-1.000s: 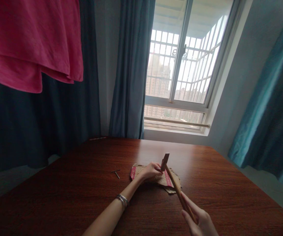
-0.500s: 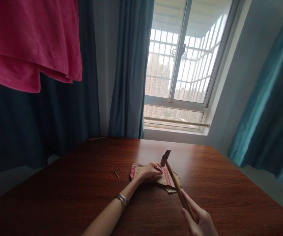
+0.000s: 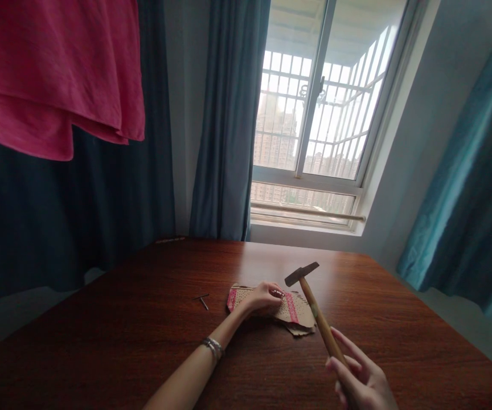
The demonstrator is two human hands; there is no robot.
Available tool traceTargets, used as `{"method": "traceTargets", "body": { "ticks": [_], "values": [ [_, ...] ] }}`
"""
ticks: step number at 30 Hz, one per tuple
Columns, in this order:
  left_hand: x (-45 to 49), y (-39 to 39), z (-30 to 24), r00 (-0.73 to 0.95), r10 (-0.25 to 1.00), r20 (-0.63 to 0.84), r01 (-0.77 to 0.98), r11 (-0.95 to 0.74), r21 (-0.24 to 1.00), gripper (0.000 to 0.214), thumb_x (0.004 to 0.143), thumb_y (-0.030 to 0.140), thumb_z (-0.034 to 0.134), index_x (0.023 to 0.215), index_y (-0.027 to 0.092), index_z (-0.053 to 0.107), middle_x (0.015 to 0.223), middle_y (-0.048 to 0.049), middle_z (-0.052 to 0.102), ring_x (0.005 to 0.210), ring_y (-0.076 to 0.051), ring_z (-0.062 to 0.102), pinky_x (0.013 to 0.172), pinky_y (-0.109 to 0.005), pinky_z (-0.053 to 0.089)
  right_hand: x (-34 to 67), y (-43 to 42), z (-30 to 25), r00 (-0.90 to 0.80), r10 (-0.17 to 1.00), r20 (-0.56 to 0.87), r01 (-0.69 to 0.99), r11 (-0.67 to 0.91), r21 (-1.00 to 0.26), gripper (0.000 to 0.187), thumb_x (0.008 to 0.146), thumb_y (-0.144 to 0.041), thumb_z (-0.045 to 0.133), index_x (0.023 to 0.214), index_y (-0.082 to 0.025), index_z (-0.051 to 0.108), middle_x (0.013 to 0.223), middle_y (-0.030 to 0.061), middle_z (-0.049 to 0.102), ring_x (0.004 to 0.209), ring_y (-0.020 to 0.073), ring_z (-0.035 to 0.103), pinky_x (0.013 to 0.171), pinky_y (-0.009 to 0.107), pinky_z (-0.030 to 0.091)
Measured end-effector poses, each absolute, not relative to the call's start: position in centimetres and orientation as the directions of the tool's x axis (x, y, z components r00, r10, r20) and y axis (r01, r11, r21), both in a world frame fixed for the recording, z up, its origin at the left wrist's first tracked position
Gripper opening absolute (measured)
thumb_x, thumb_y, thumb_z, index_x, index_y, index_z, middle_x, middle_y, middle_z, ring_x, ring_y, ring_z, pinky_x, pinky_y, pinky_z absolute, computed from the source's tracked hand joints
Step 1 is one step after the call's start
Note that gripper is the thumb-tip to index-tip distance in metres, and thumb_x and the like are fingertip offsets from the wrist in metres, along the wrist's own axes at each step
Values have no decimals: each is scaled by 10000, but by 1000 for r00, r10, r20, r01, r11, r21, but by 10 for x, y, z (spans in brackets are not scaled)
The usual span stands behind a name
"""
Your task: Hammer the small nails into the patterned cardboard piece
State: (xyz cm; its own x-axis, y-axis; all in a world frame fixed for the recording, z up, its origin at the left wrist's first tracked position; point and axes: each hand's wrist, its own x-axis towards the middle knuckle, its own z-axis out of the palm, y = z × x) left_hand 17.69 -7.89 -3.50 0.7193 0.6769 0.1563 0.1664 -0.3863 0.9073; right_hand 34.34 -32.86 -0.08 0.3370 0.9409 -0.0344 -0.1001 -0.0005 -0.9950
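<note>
My right hand is wrapped round the wooden handle of a hammer, whose dark metal head is raised above and to the right of my left hand. My left hand rests over a flat piece of cardboard with pink patterned bands, many small holes and a ragged right edge. Its thumb and fingers are pinched together above the cardboard; what lies between them is too small to make out. A silver bracelet circles the left wrist.
Left of the cardboard, two thin metal pieces that look like nails lie on the brown wooden table. A pink cloth hangs at the upper left. Blue curtains and a barred window stand beyond the table.
The hammer has swung up and to the right, away from my left hand, and its head has turned sideways. My left hand and the cardboard have stayed nearly in place.
</note>
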Motion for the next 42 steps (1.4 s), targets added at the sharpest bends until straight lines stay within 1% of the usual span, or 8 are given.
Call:
{"method": "traceTargets", "body": {
  "ticks": [5, 10, 16, 24, 32, 35, 37, 42],
  "values": [
    [175, -79, -31, 699, 700, 146, 174, -365, 915, 402, 627, 291, 627, 1002, 146, 650, 964, -45, 657, 884, -192, 574, 777, -257, 428, 359, -329, 7, 406, 911, -76, -113, -32, -993, 873, 589, -454, 710, 1323, -165, 335, 403, -108, 420, 287, 64, 367, 241, 153, 308],
    [176, -77, -33, 620, 764, 180, 21, -245, 969, 442, 761, 431, 477, 1019, 108, 635, 962, -99, 653, 905, -214, 574, 827, -314, 405, 379, -327, 4, 520, 853, -48, -67, -15, -998, 871, 523, -441, 743, 1267, -131, 415, 504, -49, 561, 336, 85, 451, 255, 165, 330],
    [181, -71, -43, 532, 829, 173, -152, -107, 983, 484, 778, 465, 440, 977, 69, 635, 864, -128, 650, 833, -213, 587, 754, -316, 421, 399, -322, -4, 540, 837, -82, -37, -74, -997, 849, 507, -430, 721, 1249, -121, 448, 489, -33, 585, 356, 125, 511, 293, 204, 359],
    [182, -69, -43, 486, 858, 167, -57, -160, 985, 441, 763, 436, 449, 920, 80, 656, 846, -112, 661, 816, -204, 597, 726, -289, 424, 415, -314, -21, 437, 885, -160, -67, -145, -987, 906, 551, -363, 713, 1317, -76, 322, 535, -18, 620, 394, 123, 529, 340, 205, 378],
    [184, -69, -44, 436, 873, 219, 0, -243, 970, 439, 767, 429, 428, 882, 78, 665, 783, -94, 669, 736, -182, 599, 716, -285, 439, 408, -301, -25, 561, 814, -153, 23, -199, -980, 862, 514, -394, 663, 1282, -91, 417, 480, -10, 610, 396, 157, 554, 323, 219, 365],
    [185, -68, -46, 413, 882, 227, 12, -254, 967, 427, 769, 418, 430, 871, 77, 665, 778, -96, 668, 725, -178, 596, 691, -273, 439, 416, -298, -29, 530, 836, -146, 120, -244, -962, 805, 568, -424, 616, 1265, -63, 440, 513, 13, 639, 456, 179, 594, 389, 247, 419],
    [185, -67, -48, 401, 885, 237, 20, -267, 963, 404, 766, 402, 441, 850, 79, 668, 774, -95, 666, 719, -174, 593, 675, -264, 435, 424, -297, -32, 517, 847, -127, 244, -288, -926, 723, 610, -437, 574, 1225, -67, 492, 553, 28, 667, 511, 198, 621, 457, 267, 453],
    [185, -65, -51, 399, 880, 257, 7, -283, 959, 363, 765, 364, 451, 835, 80, 667, 760, -94, 662, 701, -165, 587, 651, -253, 427, 435, -293, -31, 504, 863, -44, 600, -386, -701, 489, 671, -425, 506, 1053, -150, 639, 829, 66, 722, 807, 240, 647, 673, 269, 462]
  ]
}}
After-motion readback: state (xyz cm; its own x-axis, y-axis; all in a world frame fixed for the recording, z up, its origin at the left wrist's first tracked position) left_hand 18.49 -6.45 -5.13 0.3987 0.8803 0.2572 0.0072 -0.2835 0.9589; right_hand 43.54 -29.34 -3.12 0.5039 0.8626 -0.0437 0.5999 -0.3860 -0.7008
